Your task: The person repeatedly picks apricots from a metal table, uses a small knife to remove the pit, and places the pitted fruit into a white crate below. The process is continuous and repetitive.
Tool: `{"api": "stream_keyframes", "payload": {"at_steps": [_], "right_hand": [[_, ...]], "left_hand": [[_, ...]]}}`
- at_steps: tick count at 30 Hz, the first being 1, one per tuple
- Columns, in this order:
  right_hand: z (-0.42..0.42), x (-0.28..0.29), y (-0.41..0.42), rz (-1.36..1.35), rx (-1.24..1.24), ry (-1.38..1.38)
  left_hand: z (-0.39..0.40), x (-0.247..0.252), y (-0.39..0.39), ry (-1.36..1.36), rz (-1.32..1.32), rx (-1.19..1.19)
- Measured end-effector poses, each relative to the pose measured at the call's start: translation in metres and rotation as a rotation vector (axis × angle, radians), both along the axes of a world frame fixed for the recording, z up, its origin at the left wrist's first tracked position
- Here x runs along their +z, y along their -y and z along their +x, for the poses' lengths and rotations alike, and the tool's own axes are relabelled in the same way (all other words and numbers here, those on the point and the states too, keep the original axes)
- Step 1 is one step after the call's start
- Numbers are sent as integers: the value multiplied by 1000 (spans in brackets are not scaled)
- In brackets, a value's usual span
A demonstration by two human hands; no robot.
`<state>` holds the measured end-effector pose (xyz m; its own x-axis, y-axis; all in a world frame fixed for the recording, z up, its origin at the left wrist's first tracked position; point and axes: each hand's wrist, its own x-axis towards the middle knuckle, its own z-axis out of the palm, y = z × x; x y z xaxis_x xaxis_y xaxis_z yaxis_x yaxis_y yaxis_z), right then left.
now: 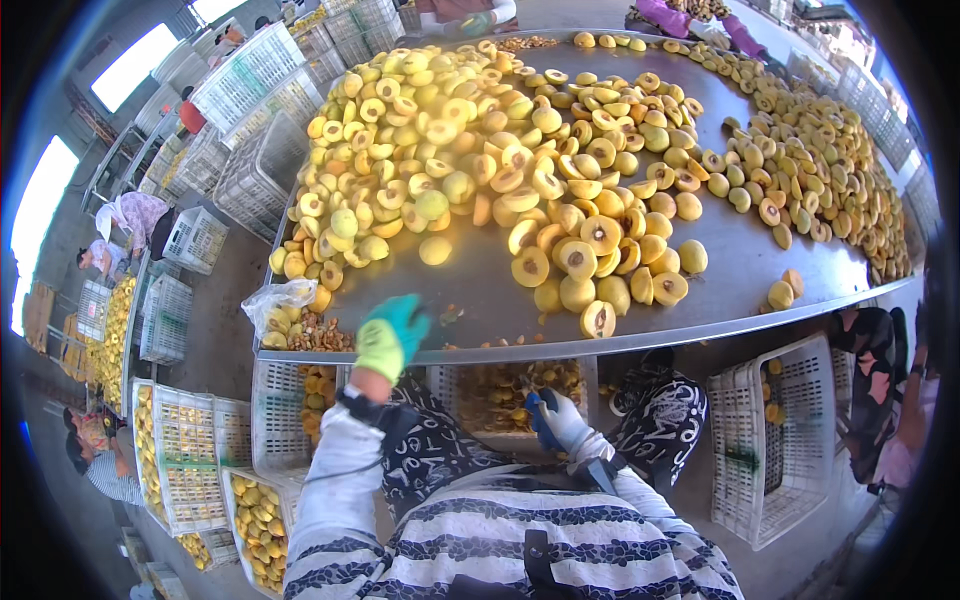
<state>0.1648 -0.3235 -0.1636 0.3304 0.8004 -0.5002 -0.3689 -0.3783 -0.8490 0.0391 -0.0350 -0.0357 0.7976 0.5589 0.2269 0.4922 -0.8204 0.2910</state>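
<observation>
My left hand [390, 337], in a green and yellow glove, is over the front edge of the metal table [480, 300], blurred by motion. I cannot see whether it holds anything. Beside it on the left lies a small heap of fruit pits [319, 334]. My right hand [564, 421], in a pale glove, grips a blue-handled tool [541, 421] over my lap; its working end is unclear. Beneath is a crate [444, 386] with fruit pieces in it. A large pile of halved yellow stone fruit [420, 142], many with pits showing, covers much of the tabletop.
A clear plastic bag [259, 304] sits at the table's left corner. More fruit halves [817, 165] are heaped on the right. White crates [780, 442] flank me, the left ones [191, 450] with fruit. Co-workers [465, 19] stand across the table and beside me.
</observation>
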Motion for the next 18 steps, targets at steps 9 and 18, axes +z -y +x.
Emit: {"api": "stream_keyframes", "payload": {"at_steps": [9, 18], "right_hand": [[1, -12, 0, -78, -89, 98], [9, 12, 1, -41, -271, -108]], "left_hand": [[43, 17, 23, 172, -787, -8], [78, 38, 84, 111, -229, -466]]}}
